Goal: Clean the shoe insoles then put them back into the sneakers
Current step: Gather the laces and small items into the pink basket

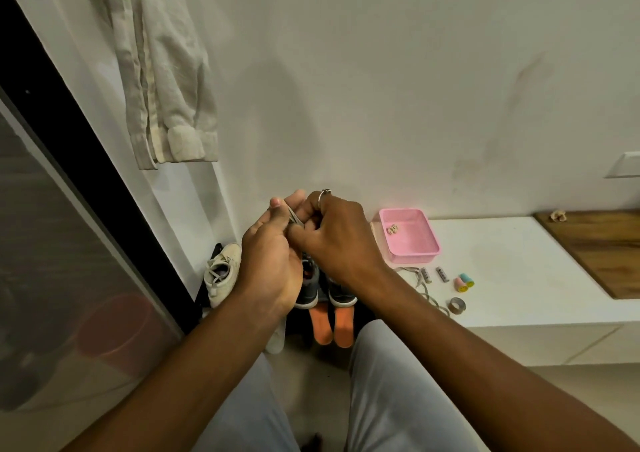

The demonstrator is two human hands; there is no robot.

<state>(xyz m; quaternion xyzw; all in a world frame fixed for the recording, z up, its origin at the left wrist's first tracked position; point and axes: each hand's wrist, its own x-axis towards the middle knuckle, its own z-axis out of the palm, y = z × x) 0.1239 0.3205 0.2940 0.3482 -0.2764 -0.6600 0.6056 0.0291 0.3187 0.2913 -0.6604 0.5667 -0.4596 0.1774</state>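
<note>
Fingers (317, 204) of the left hand (268, 261) and right hand (341, 240) pinch a thin grey strip (294, 217) mid-frame, while right of them a pink tray (414, 257) holds one small beige object (393, 229)

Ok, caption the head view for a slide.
Left hand and right hand pinch a thin grey strip above the sneakers; two orange insoles lie in front.

Two sneakers (341, 294) stand side by side by the wall, with the insoles (343, 327) on the floor just before them and a lace-up shoe (221, 271) to their left. To their right, a ledge (512, 271) bears a tray (412, 256) at the back, batteries (441, 274) and a tape roll (457, 305) before it, and a wooden board (595, 254) farther right. A shirt (166, 71) hangs upper left. The left hand (268, 261) and right hand (341, 240) meet above the sneakers, pinching a thin strip (293, 217).
</note>
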